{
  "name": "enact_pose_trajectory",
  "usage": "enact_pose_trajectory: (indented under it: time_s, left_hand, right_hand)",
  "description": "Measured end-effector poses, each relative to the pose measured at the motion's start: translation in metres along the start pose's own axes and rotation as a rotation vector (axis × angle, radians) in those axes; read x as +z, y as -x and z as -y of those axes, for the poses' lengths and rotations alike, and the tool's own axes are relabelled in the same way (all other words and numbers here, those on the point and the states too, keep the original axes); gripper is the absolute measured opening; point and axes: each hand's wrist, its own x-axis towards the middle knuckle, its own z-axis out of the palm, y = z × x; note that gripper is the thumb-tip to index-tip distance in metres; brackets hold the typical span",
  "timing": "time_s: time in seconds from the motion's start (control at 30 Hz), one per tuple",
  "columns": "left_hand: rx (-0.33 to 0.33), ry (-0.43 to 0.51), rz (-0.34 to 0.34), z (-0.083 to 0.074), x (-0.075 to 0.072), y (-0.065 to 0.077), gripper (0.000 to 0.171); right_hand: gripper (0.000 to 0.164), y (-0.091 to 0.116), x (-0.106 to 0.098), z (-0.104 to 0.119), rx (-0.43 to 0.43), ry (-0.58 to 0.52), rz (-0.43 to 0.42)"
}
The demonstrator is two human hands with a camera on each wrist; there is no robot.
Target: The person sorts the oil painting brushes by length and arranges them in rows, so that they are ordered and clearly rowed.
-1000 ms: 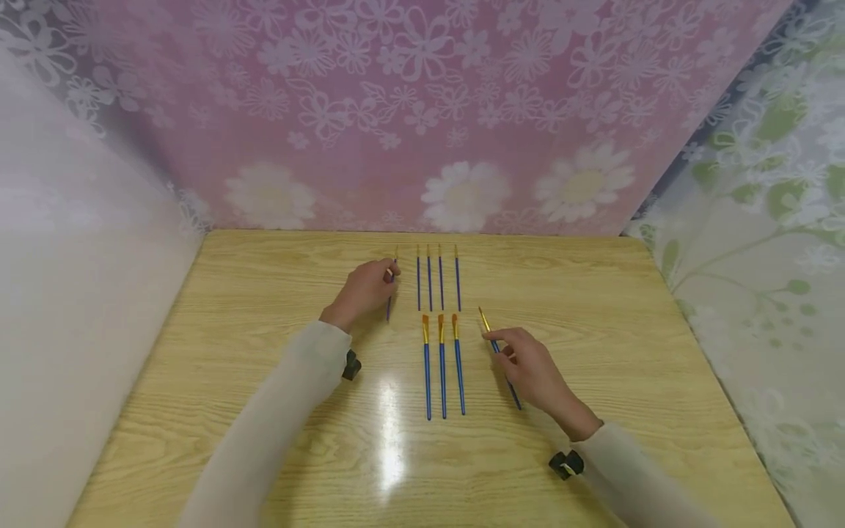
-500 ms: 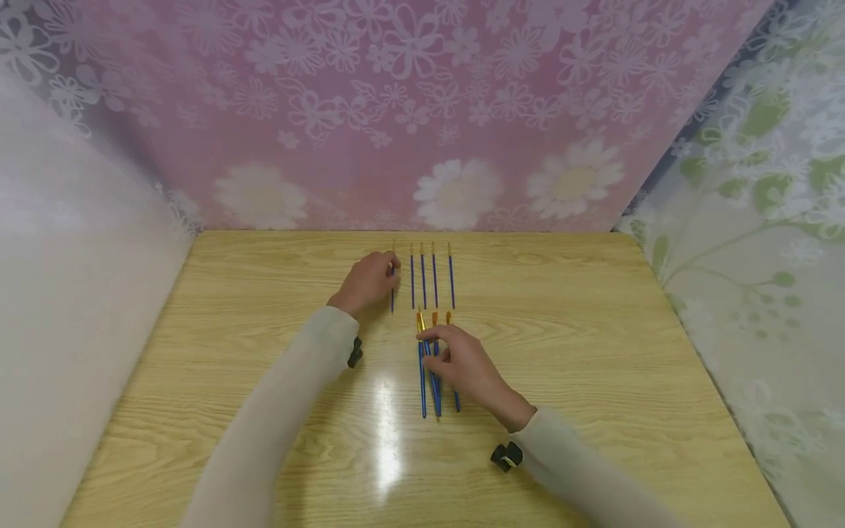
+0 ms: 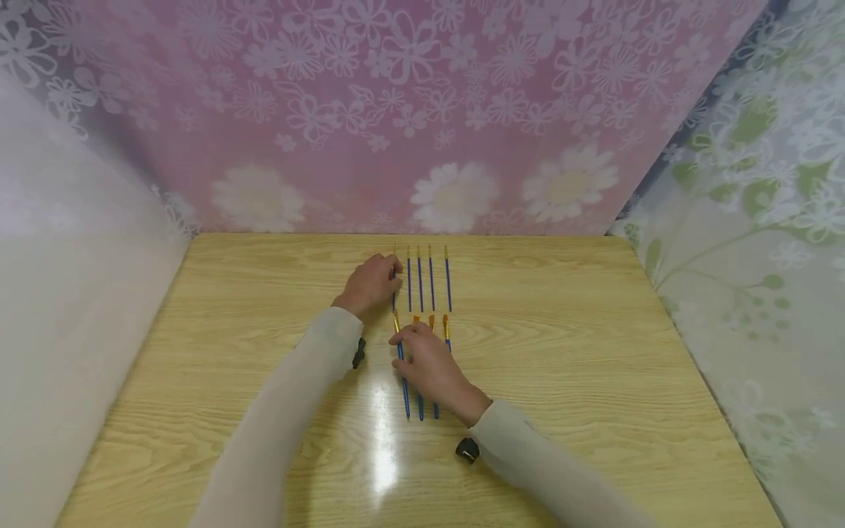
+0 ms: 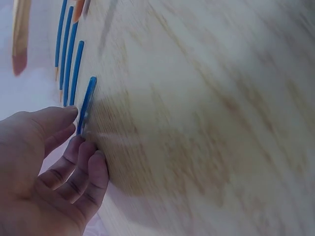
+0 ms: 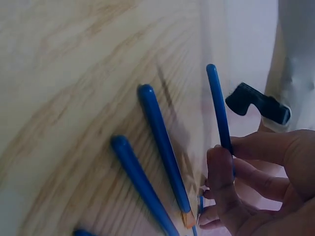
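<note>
At the back, my left hand point(image 3: 370, 284) pinches a thin paintbrush point(image 3: 394, 301) by its handle, at the left end of a row of several thin brushes point(image 3: 420, 286). In the left wrist view that brush's blue handle end point(image 4: 88, 98) sticks out past thumb and fingertips, close over the table. My right hand point(image 3: 432, 367) pinches a larger blue paintbrush point(image 3: 405, 396), bristles point(image 3: 396, 317) pointing away. The right wrist view shows its handle point(image 5: 219, 108) raised off the wood. Three larger brushes point(image 3: 445, 323) with orange bristles lie under and beside the right hand, partly hidden by it.
All this is on a wood-grain table point(image 3: 561, 330). A pink flowered backdrop point(image 3: 330, 132) rises at its far edge, with a white panel point(image 3: 86, 308) on the left and a leaf-patterned one point(image 3: 746, 242) on the right. Black wrist devices point(image 3: 467, 450) sit at the cuffs.
My right hand has carried its larger paintbrush left, across the front row to its left side. My left hand has straightened the thin brush and drawn it slightly closer to its row.
</note>
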Motion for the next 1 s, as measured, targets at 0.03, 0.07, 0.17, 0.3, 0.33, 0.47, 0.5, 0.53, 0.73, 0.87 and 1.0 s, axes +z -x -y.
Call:
enact_pose_trajectory:
  time_s: [0.03,0.07,0.17,0.3,0.33,0.47,0.5,0.53,0.73,0.87,1.0]
  left_hand:
    - [-0.002,0.0,0.004,0.0,0.0,0.0,0.029]
    - [-0.005,0.002,0.009,0.001,0.0,0.001,0.03]
    - [-0.014,0.008,0.019,0.002,0.0,0.001,0.03]
    - [-0.02,0.018,0.026,0.004,0.001,0.0,0.03]
    - [-0.018,0.019,0.028,0.004,0.001,0.0,0.03]
    - [-0.002,0.027,0.023,0.006,0.002,-0.003,0.03]
    - [0.0,0.029,0.022,0.006,0.001,-0.003,0.03]
    - [0.001,0.032,0.021,0.006,0.001,-0.004,0.03]
    - [-0.007,0.03,0.024,0.005,-0.001,-0.002,0.03]
    - [-0.001,0.032,0.025,0.004,-0.001,-0.001,0.03]
    - [0.004,0.045,0.029,0.004,0.0,-0.001,0.031]
  right_hand:
    - [0.029,-0.001,0.002,0.001,-0.002,0.017,0.005]
    - [0.029,-0.003,0.004,0.003,-0.003,0.034,0.009]
    - [0.031,-0.005,0.01,0.007,0.004,0.047,0.018]
    - [0.03,-0.01,0.024,-0.002,-0.022,0.098,-0.01]
    - [0.029,-0.011,0.027,-0.003,-0.029,0.122,-0.014]
    - [0.023,-0.016,0.048,-0.024,-0.113,0.245,-0.073]
    - [0.022,-0.016,0.048,-0.023,-0.124,0.271,-0.074]
    - [0.021,-0.014,0.048,-0.023,-0.143,0.288,-0.08]
    - [0.016,-0.003,0.032,0.005,-0.136,0.359,-0.034]
    - [0.018,-0.001,0.029,0.011,-0.111,0.391,-0.013]
    - [0.017,-0.002,0.033,0.003,-0.149,0.402,-0.061]
